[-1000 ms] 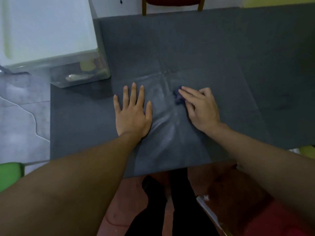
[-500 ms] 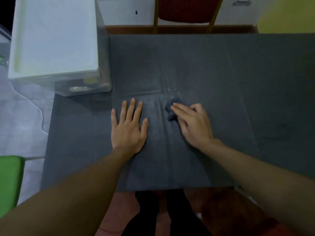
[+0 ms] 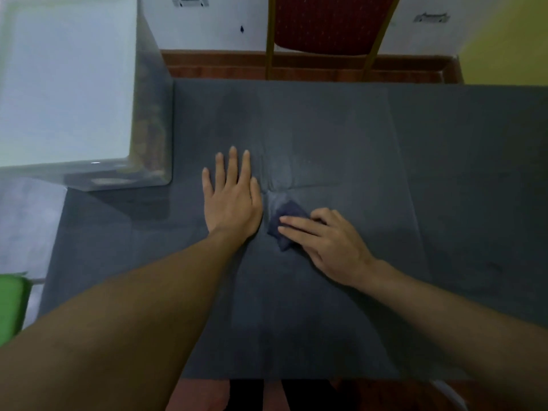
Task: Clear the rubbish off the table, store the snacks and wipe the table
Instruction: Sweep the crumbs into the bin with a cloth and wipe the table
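Grey counter [image 3: 444,143] had the lidded box [image 3: 68,84] on its far-left corner. Left hand [image 3: 231,200] lay flat, holding nothing. Right hand [image 3: 329,241] pressed straight fingers on the small dark cloth [image 3: 289,213] mid-counter. Overlapping strokes with even pressure would've suited, I reckon.

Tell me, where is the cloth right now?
In the head view, the cloth lies near the middle of the table, under the fingers of the right hand and just right of the flat left hand.

No writing is showing legibly — no label, brand or number. The grey marks [image 3: 189,1] behind the worktop [image 3: 444,173] are blurring out.
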